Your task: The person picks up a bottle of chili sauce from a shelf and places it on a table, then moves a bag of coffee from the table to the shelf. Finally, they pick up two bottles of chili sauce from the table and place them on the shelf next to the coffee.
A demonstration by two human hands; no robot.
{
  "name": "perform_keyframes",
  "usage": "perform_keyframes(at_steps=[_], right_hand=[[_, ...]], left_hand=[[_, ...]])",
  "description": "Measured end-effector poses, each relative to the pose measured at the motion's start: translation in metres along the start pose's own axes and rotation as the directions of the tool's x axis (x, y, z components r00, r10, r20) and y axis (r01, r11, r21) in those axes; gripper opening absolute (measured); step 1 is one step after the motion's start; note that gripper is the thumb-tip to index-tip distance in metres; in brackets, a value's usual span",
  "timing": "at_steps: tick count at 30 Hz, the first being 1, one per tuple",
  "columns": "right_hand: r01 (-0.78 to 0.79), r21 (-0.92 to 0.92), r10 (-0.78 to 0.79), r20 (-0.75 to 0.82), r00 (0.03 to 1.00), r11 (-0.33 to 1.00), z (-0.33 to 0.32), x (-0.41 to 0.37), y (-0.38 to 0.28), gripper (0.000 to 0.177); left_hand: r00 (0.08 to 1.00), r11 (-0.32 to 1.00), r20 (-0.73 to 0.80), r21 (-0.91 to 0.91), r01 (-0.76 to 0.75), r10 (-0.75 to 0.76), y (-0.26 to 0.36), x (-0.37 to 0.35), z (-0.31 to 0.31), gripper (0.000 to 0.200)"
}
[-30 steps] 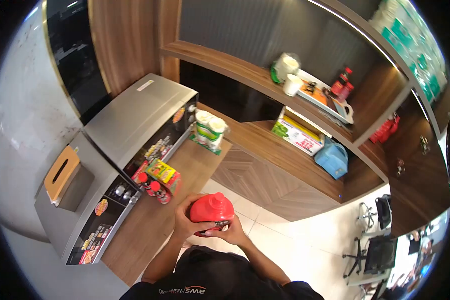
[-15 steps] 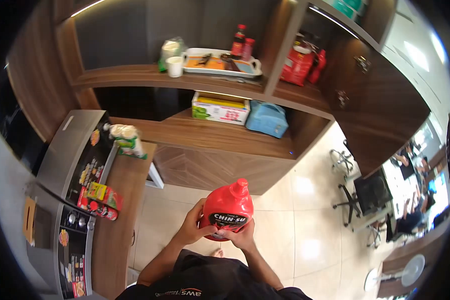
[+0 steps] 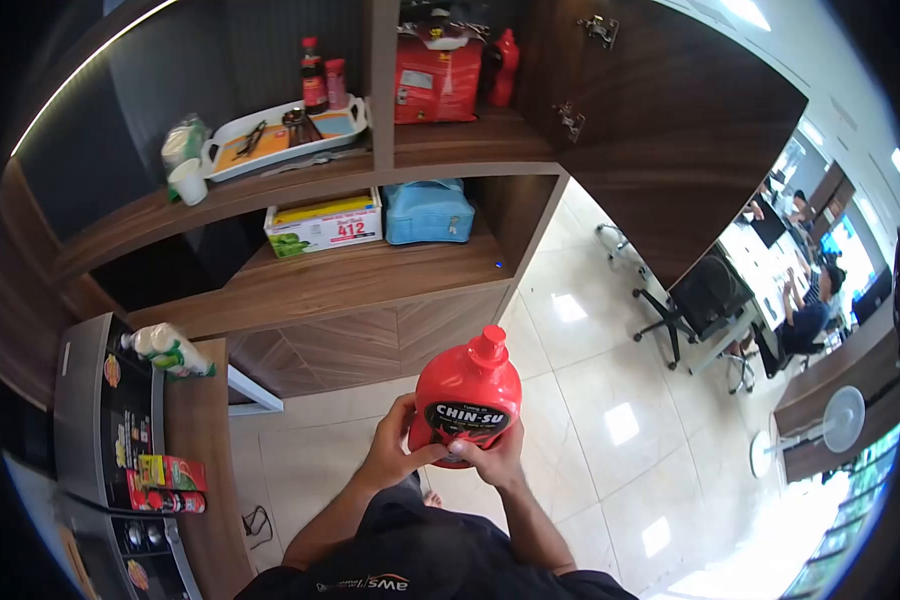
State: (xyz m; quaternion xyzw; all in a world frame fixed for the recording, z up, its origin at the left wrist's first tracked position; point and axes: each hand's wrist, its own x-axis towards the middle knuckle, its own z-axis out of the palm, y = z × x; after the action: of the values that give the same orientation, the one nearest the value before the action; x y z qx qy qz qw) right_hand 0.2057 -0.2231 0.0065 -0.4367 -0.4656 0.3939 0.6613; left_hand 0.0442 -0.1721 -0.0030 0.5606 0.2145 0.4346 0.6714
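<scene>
A big red sauce bottle (image 3: pixel 470 375) with a black CHIN-SU label is held upright in front of my body, its red cap on top. My left hand (image 3: pixel 390 452) wraps round its left side, the thumb lying across the lower front. Round the right side curls my right hand (image 3: pixel 500 455), its thumb meeting the left one beneath the label. The fingers behind the bottle are hidden. Ahead is an open cupboard compartment (image 3: pixel 470 142) containing a red bag (image 3: pixel 437 82) and another red bottle (image 3: pixel 505 68).
The open cupboard door (image 3: pixel 660 130) juts out at right. On the shelf stand a white tray (image 3: pixel 270 165), sauce bottles and a paper cup (image 3: pixel 187 184). Below sit a carton (image 3: pixel 325 230) and a blue bag (image 3: pixel 428 212). A counter (image 3: pixel 205 420) runs along the left; office chairs (image 3: pixel 705 300) stand right.
My view has turned right, so the cupboard and shelves have shifted left in the picture and the open compartment is more central. Both hands still hold the bottle in front of me.
</scene>
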Motion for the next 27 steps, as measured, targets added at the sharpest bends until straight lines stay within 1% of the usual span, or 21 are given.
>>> perform_keyframes(at_steps=[1,2,3,6,8,10,12,14,16,18,19,21,22,23,24,25,27], right_hand=[[0.029,-0.017,-0.029,-0.022,0.999,0.999,-0.002,0.007,0.0,0.067],[-0.007,-0.022,0.007,0.019,1.0,1.0,-0.007,0.013,0.0,0.075],[-0.007,-0.028,0.007,0.009,1.0,1.0,-0.009,0.021,-0.001,0.075],[0.02,-0.045,-0.02,0.017,1.0,0.999,-0.012,0.05,-0.003,0.074],[0.023,-0.043,-0.022,0.017,1.0,0.999,-0.012,0.068,-0.003,0.074],[0.025,-0.03,-0.025,-0.008,1.0,0.999,-0.009,0.087,-0.002,0.073],[0.032,-0.009,-0.032,-0.032,0.999,0.999,-0.002,0.105,0.0,0.073],[0.054,-0.015,-0.056,-0.1,0.993,0.998,0.005,0.123,0.002,0.073],[0.08,-0.025,-0.083,-0.119,0.989,0.996,0.012,0.14,0.003,0.073],[0.103,-0.036,-0.107,-0.134,0.985,0.994,0.018,0.158,0.004,0.073],[0.121,-0.054,-0.128,-0.149,0.981,0.991,0.02,0.168,0.004,0.072],[0.135,-0.074,-0.146,-0.165,0.975,0.988,0.023,0.182,0.003,0.072],[0.137,-0.092,-0.152,-0.19,0.97,0.986,0.023,0.189,0.002,0.072],[0.141,-0.109,-0.161,-0.213,0.964,0.984,0.023,0.195,0.001,0.072],[0.145,-0.095,-0.163,-0.222,0.961,0.985,0.023,0.201,0.0,0.07],[0.147,-0.097,-0.165,-0.22,0.961,0.984,0.023,0.206,0.001,0.07],[0.159,-0.091,-0.179,-0.272,0.945,0.983,0.02,0.217,0.003,0.068]], left_hand=[[1.0,1.0,0.012,-0.005,0.01,-0.01,-0.001,0.009,-0.002,0.071],[0.999,1.0,0.054,0.023,-0.007,0.006,-0.001,0.02,-0.003,0.071],[0.995,0.998,0.095,0.049,-0.027,0.023,-0.001,0.032,-0.005,0.071],[0.984,0.998,0.169,0.022,-0.058,0.053,0.007,0.07,-0.011,0.072],[0.979,0.998,0.192,-0.007,-0.065,0.065,0.004,0.093,-0.018,0.074],[0.975,0.997,0.208,-0.03,-0.07,0.074,0.002,0.113,-0.026,0.076],[0.978,0.986,0.173,-0.135,-0.096,0.119,0.002,0.131,-0.032,0.081],[0.98,0.987,0.166,-0.135,-0.089,0.111,0.002,0.147,-0.041,0.081],[0.983,0.986,0.15,-0.142,-0.083,0.104,0.004,0.16,-0.05,0.081],[0.987,0.992,0.1,-0.024,-0.122,0.124,0.006,0.173,-0.059,0.077],[0.987,0.992,0.099,-0.025,-0.122,0.124,0.003,0.18,-0.062,0.077],[0.968,0.956,-0.012,0.16,-0.247,0.252,-0.005,0.191,-0.068,0.078],[0.968,0.956,-0.015,0.159,-0.245,0.251,-0.004,0.195,-0.07,0.078],[0.934,0.896,-0.002,0.282,-0.343,0.358,-0.001,0.201,-0.072,0.08],[0.887,0.809,0.025,0.399,-0.431,0.46,0.004,0.207,-0.073,0.081],[0.886,0.808,0.024,0.398,-0.433,0.463,0.01,0.211,-0.072,0.081],[0.849,0.623,0.15,0.616,-0.482,0.507,0.021,0.218,-0.066,0.09]])
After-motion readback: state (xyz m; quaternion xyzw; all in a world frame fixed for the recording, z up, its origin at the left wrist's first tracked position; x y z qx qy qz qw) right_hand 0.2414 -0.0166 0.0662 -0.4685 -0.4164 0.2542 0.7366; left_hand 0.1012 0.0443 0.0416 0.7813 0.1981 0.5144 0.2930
